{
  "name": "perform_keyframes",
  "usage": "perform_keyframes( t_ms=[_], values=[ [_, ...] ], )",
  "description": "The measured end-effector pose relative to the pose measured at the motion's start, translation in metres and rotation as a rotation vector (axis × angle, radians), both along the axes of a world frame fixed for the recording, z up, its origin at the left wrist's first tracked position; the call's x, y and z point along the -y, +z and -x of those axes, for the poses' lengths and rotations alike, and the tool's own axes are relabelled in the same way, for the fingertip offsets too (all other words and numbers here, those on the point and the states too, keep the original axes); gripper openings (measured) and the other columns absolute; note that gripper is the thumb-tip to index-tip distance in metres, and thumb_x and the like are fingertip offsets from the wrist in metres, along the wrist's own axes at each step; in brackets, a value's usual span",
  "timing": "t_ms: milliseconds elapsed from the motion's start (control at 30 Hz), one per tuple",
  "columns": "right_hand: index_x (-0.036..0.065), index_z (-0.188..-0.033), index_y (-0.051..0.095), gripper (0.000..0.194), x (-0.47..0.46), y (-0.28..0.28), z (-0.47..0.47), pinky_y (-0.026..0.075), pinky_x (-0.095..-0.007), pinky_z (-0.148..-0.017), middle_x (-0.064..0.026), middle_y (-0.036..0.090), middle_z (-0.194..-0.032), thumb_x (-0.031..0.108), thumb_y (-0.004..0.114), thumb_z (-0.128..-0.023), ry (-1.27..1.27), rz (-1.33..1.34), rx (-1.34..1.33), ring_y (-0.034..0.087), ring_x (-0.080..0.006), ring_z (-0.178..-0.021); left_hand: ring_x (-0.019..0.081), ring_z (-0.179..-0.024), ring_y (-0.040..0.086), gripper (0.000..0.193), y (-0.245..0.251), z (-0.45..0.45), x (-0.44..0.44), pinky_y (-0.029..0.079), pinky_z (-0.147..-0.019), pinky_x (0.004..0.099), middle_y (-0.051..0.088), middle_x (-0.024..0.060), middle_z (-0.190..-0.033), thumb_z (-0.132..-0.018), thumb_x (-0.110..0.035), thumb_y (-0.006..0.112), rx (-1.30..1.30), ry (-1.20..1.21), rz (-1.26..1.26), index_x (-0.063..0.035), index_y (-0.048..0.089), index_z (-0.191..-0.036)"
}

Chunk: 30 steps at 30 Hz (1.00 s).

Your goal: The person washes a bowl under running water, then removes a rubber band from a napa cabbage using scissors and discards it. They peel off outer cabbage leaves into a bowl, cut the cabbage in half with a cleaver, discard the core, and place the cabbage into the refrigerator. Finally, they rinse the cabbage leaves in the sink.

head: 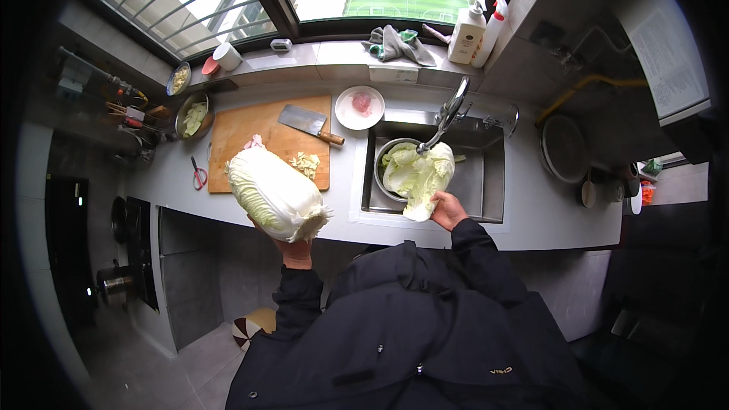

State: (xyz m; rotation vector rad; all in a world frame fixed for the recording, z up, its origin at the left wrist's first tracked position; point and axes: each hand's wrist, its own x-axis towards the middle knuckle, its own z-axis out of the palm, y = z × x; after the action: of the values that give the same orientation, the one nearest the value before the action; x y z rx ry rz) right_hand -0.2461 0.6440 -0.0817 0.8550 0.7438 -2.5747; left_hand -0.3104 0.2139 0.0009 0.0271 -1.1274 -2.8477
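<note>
My left hand (293, 247) holds a large head of napa cabbage (273, 191) from below, over the front edge of the counter; most of the fingers are hidden under it. With my right hand (449, 210) I grip the base of a loose cabbage leaf (435, 173) above the sink (492, 182). Below the faucet (450, 108), a round metal bowl (378, 173) with more leaves stands in the sink. A cleaver (304, 119) and chopped pale pieces (306, 164) lie on the wooden cutting board (239, 128).
A plate with raw meat (361, 103) stands between board and sink. Red-handled scissors (199, 175) and a bowl of cut vegetable pieces (193, 117) are left of the board. Cloths (398, 45) and two bottles (468, 34) occupy the windowsill. Pan-like round cookware (564, 148) leans at the right.
</note>
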Motion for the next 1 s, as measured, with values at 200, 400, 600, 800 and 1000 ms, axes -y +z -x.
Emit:
perform_keyframes(
  t_ms=[200,400,600,800,1000],
  values=[
    [0.001,-0.132,0.052,0.038,0.002,-0.015,0.051,0.051,-0.0471,-0.102,-0.015,0.062,-0.129,0.014,0.056,-0.096,0.071,-0.548,0.284,0.065,-0.0269,-0.112,0.0343,-0.153,0.032,0.088,0.01,-0.027,0.002,0.032,-0.122,0.0624,0.027,0.0034,-0.17,-0.098,-0.078,0.043,0.109,0.109,0.307,-0.0279,0.02,-0.166],
    [0.006,-0.15,0.044,0.059,0.082,0.063,0.051,0.056,-0.0391,-0.098,-0.0135,0.056,-0.136,0.012,0.07,-0.097,0.44,-0.519,-0.341,0.062,-0.0242,-0.12,0.0319,-0.149,0.038,0.091,0.03,-0.047,0.018,0.036,-0.119,0.0587,0.036,0.0005,-0.166,-0.094,-0.083,0.045,0.244,-0.106,-0.492,-0.025,0.034,-0.163],
    [0.016,-0.162,0.03,0.082,0.151,0.166,0.061,0.045,-0.0435,-0.113,-0.0119,0.044,-0.151,0.021,0.078,-0.095,0.758,-0.31,-0.713,0.047,-0.0265,-0.141,0.0332,-0.148,0.04,0.091,0.049,-0.077,-0.007,0.038,-0.118,0.0584,0.039,0.0013,-0.165,-0.093,-0.082,0.046,0.314,0.073,-0.443,-0.0247,0.036,-0.162],
    [0.018,-0.168,0.01,0.121,0.175,0.186,0.058,0.036,-0.0518,-0.122,-0.0154,0.019,-0.171,0.021,0.093,-0.08,0.993,-0.356,-0.999,0.018,-0.03,-0.16,0.0314,-0.145,0.045,0.089,0.078,-0.101,-0.025,0.038,-0.118,0.0563,0.045,0.0033,-0.16,-0.092,-0.083,0.047,0.375,0.161,-0.409,-0.0241,0.041,-0.16],
    [0.02,-0.168,0.009,0.126,0.194,0.184,0.066,0.033,-0.0541,-0.123,-0.0142,0.016,-0.173,0.029,0.095,-0.077,1.055,-0.304,-0.941,0.015,-0.0298,-0.161,0.0323,-0.146,0.045,0.089,0.08,-0.1,-0.024,0.038,-0.119,0.0568,0.044,0.0045,-0.161,-0.092,-0.082,0.049,0.437,0.21,-0.366,-0.0251,0.04,-0.16]
  ],
)
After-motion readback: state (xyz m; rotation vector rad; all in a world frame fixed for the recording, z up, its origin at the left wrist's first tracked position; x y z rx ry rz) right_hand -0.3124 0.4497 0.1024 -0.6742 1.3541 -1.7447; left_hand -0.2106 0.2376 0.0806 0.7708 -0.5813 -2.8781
